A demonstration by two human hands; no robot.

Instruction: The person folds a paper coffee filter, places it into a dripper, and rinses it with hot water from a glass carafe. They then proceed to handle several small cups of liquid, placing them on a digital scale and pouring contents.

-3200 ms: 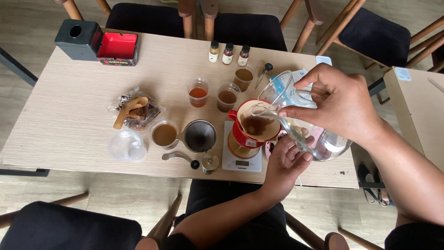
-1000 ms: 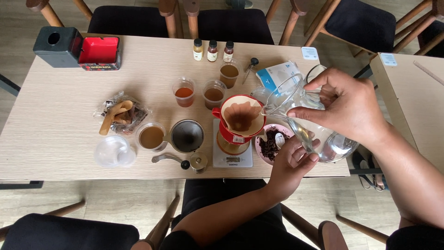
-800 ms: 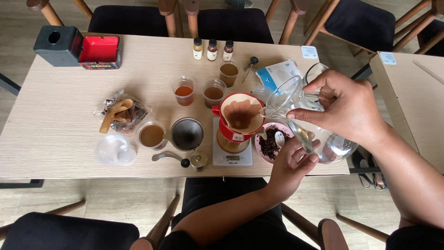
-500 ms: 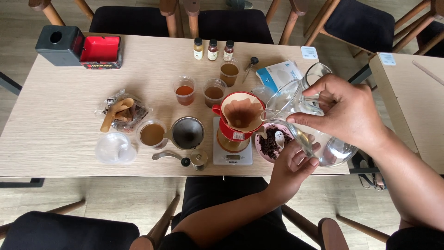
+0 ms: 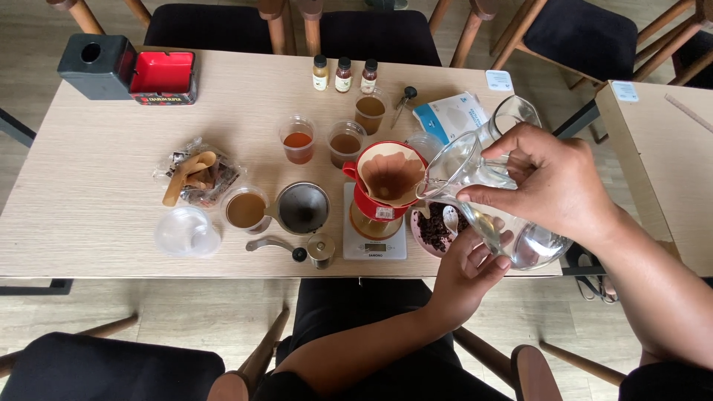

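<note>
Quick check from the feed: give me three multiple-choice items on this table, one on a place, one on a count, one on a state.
1. Where does the red dripper stand?
A. on the scale
B. on the red tin
C. on the floor

2. How many small bottles stand at the table's far edge?
A. one
B. three
C. five

3. How is the glass pitcher held?
A. upright on the table
B. lying empty
C. tilted, spout toward the dripper

Answers: 1 A, the scale is beneath it. 2 B, three capped bottles in a row. 3 C, the right hand tips it, left hand beneath.
</note>
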